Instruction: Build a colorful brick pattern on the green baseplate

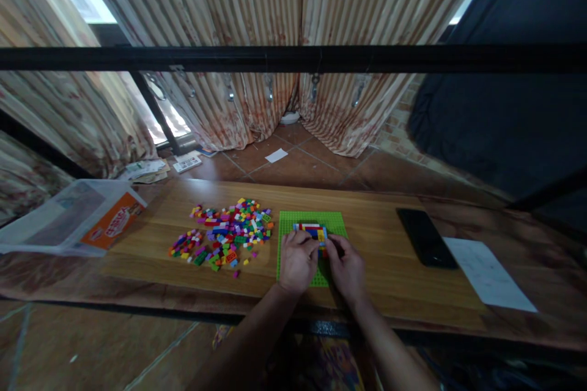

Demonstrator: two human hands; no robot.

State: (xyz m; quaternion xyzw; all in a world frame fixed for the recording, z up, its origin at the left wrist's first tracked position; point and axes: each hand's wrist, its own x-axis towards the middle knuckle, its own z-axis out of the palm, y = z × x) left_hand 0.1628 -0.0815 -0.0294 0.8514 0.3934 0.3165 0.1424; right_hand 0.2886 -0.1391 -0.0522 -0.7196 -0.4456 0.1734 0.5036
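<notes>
On board (385,244), left to right: toy bricks (243,226), baseplate (288,220), smartphone (426,238); farther left, storage bin (112,223); farther right, paper sheet (490,274).

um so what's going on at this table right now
A person's left hand and right hand are both at some coloured bricks set on a green baseplate. Whether either hand pinches a single brick is too small to tell. Loose bricks lie spread to the left on the wooden tabletop.
</notes>
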